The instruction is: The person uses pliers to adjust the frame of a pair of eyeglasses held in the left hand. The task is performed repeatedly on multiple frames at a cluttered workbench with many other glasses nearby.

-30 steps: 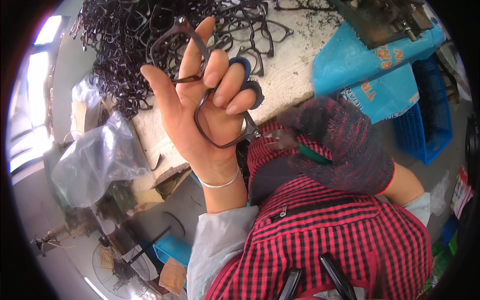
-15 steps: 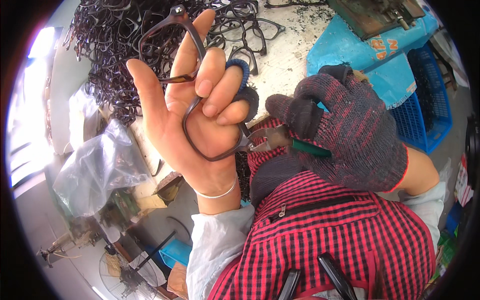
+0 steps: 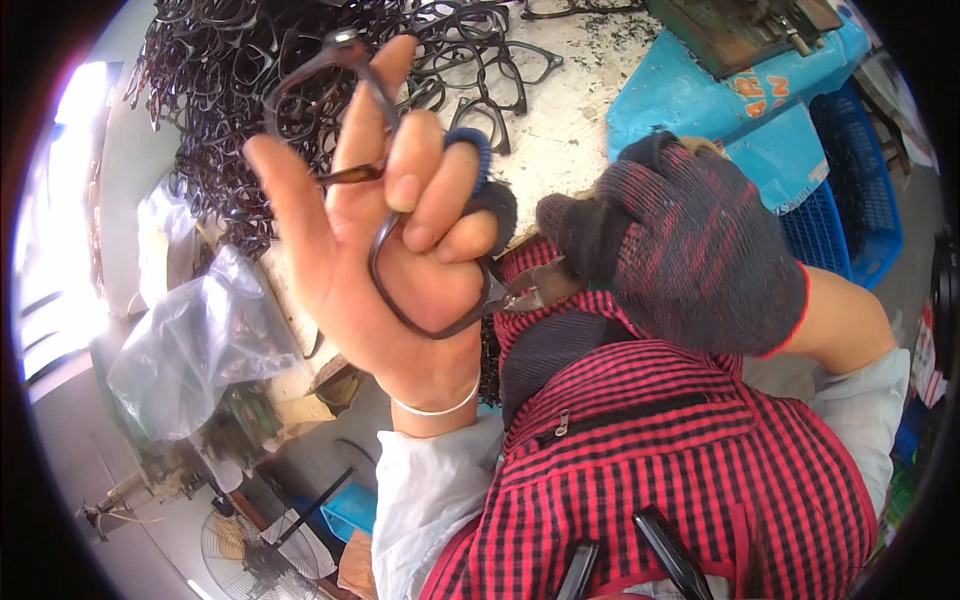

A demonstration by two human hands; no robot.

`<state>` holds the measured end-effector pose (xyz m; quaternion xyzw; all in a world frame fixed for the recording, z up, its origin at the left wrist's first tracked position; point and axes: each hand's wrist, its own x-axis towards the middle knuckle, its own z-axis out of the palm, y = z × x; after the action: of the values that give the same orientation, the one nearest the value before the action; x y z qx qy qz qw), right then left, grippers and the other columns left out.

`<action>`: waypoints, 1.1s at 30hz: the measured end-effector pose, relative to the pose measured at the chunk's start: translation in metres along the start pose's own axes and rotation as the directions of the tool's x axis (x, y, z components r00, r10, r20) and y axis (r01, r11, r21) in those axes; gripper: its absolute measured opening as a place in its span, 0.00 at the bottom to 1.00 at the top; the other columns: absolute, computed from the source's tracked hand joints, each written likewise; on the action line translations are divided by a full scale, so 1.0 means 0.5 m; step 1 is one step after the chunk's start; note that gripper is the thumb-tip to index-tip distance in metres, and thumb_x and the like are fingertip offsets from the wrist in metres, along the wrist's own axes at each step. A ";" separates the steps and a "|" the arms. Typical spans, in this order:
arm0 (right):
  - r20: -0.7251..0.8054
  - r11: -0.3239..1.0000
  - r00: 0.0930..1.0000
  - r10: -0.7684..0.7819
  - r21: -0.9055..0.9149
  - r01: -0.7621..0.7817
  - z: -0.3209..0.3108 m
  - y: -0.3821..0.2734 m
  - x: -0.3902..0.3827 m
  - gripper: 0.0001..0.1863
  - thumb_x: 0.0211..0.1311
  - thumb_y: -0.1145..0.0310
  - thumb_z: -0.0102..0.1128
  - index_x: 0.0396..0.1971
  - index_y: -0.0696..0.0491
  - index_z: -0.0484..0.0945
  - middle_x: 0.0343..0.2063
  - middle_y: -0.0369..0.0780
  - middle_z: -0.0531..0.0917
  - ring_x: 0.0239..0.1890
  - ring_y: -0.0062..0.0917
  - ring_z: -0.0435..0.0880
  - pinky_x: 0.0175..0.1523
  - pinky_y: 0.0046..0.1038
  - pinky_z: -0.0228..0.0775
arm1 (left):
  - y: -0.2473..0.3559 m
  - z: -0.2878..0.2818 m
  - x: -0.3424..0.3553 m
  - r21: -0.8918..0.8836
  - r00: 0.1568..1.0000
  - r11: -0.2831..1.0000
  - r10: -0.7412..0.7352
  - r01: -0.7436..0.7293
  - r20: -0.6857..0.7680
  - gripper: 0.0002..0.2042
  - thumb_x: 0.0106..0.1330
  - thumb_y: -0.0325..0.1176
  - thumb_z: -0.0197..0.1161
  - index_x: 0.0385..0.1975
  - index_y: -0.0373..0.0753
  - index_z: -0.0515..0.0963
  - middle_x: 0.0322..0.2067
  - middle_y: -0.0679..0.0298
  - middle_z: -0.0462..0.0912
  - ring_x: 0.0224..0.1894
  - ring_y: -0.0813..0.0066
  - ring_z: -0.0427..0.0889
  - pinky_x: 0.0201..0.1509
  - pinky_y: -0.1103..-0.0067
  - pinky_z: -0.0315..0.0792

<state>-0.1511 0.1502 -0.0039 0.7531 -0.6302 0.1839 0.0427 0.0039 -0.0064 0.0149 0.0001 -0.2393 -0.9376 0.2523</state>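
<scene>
My bare left hand (image 3: 385, 290) holds a dark eyeglass frame (image 3: 430, 334), its middle to little fingers curled over the middle of it. One rim lies across the palm; the other stands up near the raised forefinger and is slightly blurred. A blue ribbed band (image 3: 470, 150) and a black one show behind the curled fingers. My right hand (image 3: 715, 255), in a dark knitted glove, is closed around metal pliers (image 3: 545, 284). Their jaws meet the frame's outer end beside the left little finger. The glove hides the pliers' handles.
Many dark eyeglass frames (image 3: 215, 110) are heaped at the far left of the worn white table (image 3: 560, 130). A blue plastic sheet (image 3: 670, 90) lies under a metal block (image 3: 745, 35) at the far right, near a blue basket (image 3: 870, 190). A clear bag (image 3: 205, 335) hangs left.
The right hand has rolled and closed further over the pliers, so the green handle no longer shows. The left hand and the eyeglass frame have tilted slightly, with the upper rim shifting down and left.
</scene>
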 end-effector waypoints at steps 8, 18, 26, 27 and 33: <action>-0.048 0.809 0.978 0.202 0.571 -0.139 0.006 0.004 -0.002 0.18 0.54 0.66 0.69 0.46 0.51 0.81 0.31 0.37 0.79 0.36 0.31 0.81 0.41 0.32 0.72 | 0.009 -0.029 0.015 -0.113 0.991 0.991 -0.060 0.074 0.120 0.42 0.76 0.55 0.43 0.72 0.28 0.33 0.33 0.62 0.61 0.29 0.74 0.61 0.40 0.63 0.81; -0.238 0.993 0.969 0.069 -0.080 -0.090 0.014 -0.008 -0.003 0.19 0.54 0.60 0.59 0.49 0.37 0.83 0.41 0.39 0.80 0.45 0.37 0.80 0.40 0.39 0.75 | 0.014 -0.022 0.015 -0.091 0.977 0.990 -0.089 0.108 0.195 0.43 0.75 0.56 0.45 0.73 0.32 0.33 0.33 0.61 0.60 0.30 0.73 0.62 0.47 0.59 0.81; 0.114 0.918 0.991 0.071 0.380 -0.110 0.039 -0.023 -0.044 0.19 0.51 0.54 0.65 0.42 0.47 0.83 0.37 0.40 0.81 0.41 0.36 0.81 0.36 0.39 0.74 | -0.001 -0.005 -0.021 0.230 0.926 0.901 0.336 -0.369 0.170 0.46 0.70 0.64 0.48 0.74 0.33 0.40 0.31 0.67 0.62 0.26 0.83 0.61 0.28 0.82 0.69; 0.179 0.830 0.982 0.063 0.537 -0.151 0.061 -0.028 -0.054 0.19 0.51 0.54 0.65 0.41 0.48 0.83 0.36 0.41 0.81 0.39 0.36 0.81 0.36 0.40 0.74 | -0.007 0.006 -0.025 0.313 0.877 0.819 0.444 -0.481 0.184 0.46 0.70 0.65 0.47 0.74 0.34 0.41 0.31 0.67 0.62 0.26 0.83 0.62 0.27 0.82 0.68; 0.127 0.823 0.982 0.141 0.537 -0.187 0.042 -0.035 -0.039 0.21 0.51 0.55 0.66 0.43 0.49 0.82 0.34 0.41 0.81 0.37 0.37 0.81 0.36 0.39 0.74 | -0.022 0.012 -0.045 0.427 0.788 0.663 0.531 -0.615 0.311 0.48 0.69 0.70 0.41 0.75 0.38 0.38 0.35 0.64 0.67 0.27 0.82 0.62 0.31 0.80 0.69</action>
<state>-0.1320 0.1657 -0.0270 0.6839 -0.6151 0.3279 -0.2155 0.0177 0.0155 0.0127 -0.0837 -0.4841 -0.7092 0.5057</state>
